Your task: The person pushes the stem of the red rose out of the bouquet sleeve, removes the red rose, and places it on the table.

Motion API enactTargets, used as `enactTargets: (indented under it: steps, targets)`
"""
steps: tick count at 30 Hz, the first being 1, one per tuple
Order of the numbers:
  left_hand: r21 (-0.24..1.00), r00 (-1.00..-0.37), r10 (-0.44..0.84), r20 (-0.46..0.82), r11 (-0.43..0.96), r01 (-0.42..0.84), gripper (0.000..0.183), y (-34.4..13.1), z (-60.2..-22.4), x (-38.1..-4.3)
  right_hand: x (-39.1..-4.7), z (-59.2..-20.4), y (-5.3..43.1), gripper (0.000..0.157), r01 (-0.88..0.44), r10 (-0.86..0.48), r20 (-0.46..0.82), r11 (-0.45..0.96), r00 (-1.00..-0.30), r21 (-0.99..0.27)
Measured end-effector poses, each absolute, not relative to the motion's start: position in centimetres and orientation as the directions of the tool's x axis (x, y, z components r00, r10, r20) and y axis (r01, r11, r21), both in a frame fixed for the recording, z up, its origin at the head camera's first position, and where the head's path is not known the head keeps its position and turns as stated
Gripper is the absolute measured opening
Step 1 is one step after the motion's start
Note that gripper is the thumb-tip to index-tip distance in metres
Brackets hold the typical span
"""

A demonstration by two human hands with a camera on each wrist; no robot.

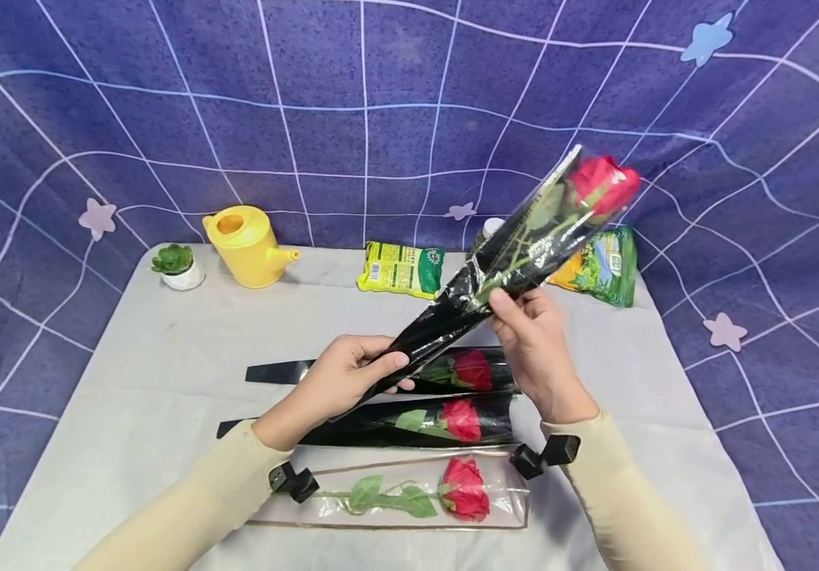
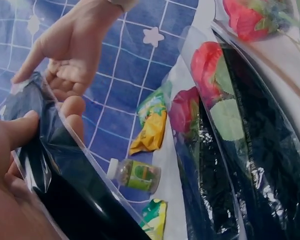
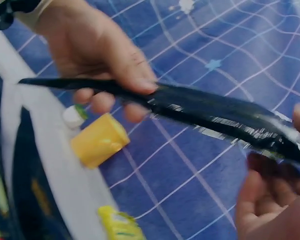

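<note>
Both hands hold up a red rose (image 1: pixel 605 186) in a black and clear plastic sleeve, tilted with its bloom to the upper right. My left hand (image 1: pixel 341 373) grips the narrow lower end of the sleeve. Around its middle, below the bloom, my right hand (image 1: pixel 533 341) pinches it, thumb in front and fingers behind. Beneath on the table lie two more black-sleeved roses, the farther one (image 1: pixel 472 369) partly covered by the raised sleeve, the nearer one (image 1: pixel 461 419) in front of it. Closest to me, a rose in a clear sleeve (image 1: pixel 464 489) lies below the wrists.
Along the back of the white-covered table (image 1: pixel 159 357) stand a small potted succulent (image 1: pixel 177 268), a yellow watering can (image 1: pixel 248 250), a yellow-green packet (image 1: pixel 400 270), a small labelled jar (image 2: pixel 138 176) and a green-orange bag (image 1: pixel 605 270). Behind hangs a blue gridded cloth (image 1: pixel 323 135).
</note>
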State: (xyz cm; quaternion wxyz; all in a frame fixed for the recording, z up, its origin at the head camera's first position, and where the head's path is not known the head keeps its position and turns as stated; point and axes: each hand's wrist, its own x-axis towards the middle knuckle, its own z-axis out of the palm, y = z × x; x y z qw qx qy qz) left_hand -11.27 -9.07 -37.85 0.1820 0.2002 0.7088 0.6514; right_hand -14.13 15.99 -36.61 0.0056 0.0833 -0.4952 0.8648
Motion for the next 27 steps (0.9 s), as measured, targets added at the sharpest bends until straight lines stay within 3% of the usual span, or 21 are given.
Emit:
enactTargets:
  steps: [4,8,15,21,27]
  targets:
    - [0.999,-0.86,0.51,-0.002,0.038,0.02,0.026,-9.0,-38.2,-11.4,-13.5,-37.7,15.4,0.016,-0.01,-0.161,0.086,-0.423,-0.983,-0.906]
    - [0.999,-0.836,0.549,-0.005,0.042,0.022,0.027,-8.9,-38.2,-11.4,-13.4,-38.2,15.0,0.009,-0.033,-0.131,0.087,-0.372,-0.988,-0.928]
    - [0.999,-0.819,0.574,-0.001,0.038,0.025,0.028,-8.8,-37.7,-11.1,-13.4,-37.9,14.7,0.011,-0.117,-0.036,0.142,-0.382,-0.989,-0.917]
    - [1.0,-0.801,0.599,0.016,-0.02,0.006,0.025,-8.4,-39.2,-11.6,-13.4,-37.8,14.1,0.018,-0.122,-0.065,0.167,-0.443,-0.984,-0.888]
    - [0.999,-0.796,0.603,0.04,-0.037,0.022,0.026,-8.1,-40.4,-11.8,-13.0,-38.3,13.7,0.019,-0.124,-0.095,0.171,-0.371,-0.981,-0.92]
